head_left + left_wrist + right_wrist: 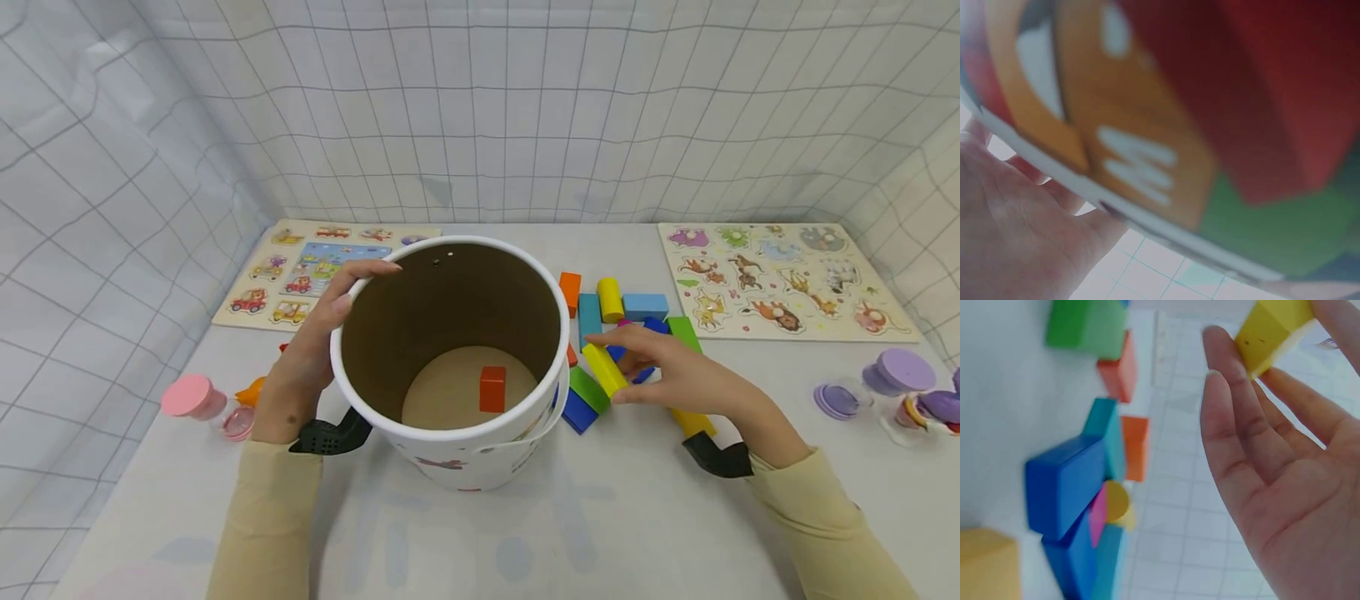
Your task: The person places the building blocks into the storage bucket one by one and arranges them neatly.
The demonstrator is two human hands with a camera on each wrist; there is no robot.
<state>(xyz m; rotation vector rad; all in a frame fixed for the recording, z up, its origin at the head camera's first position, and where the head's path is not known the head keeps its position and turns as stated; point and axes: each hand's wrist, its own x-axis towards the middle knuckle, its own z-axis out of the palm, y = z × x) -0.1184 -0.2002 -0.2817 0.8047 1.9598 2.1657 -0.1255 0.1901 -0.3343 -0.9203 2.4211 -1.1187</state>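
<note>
A large white bucket point(450, 435) with printed pictures stands tilted toward me, with one red block point(492, 389) on its floor. My left hand point(302, 354) grips the bucket's left rim, its fingertips over the edge. In the left wrist view, the palm point(1016, 219) is beside the bucket's printed wall point(1147, 112). To the right of the bucket, my right hand point(678, 367) pinches a yellow block point(604, 372) between thumb and fingertips. The right wrist view shows this yellow block point(1272, 334) raised at the fingertips.
Several coloured blocks lie around the right hand, among them a light blue block point(645, 307), a yellow cylinder point(610, 300) and an orange block point(570, 293). Wooden puzzle boards lie at back left point(255, 267) and back right point(795, 287). Pink point(193, 397) and purple point(900, 372) toys stand at the sides.
</note>
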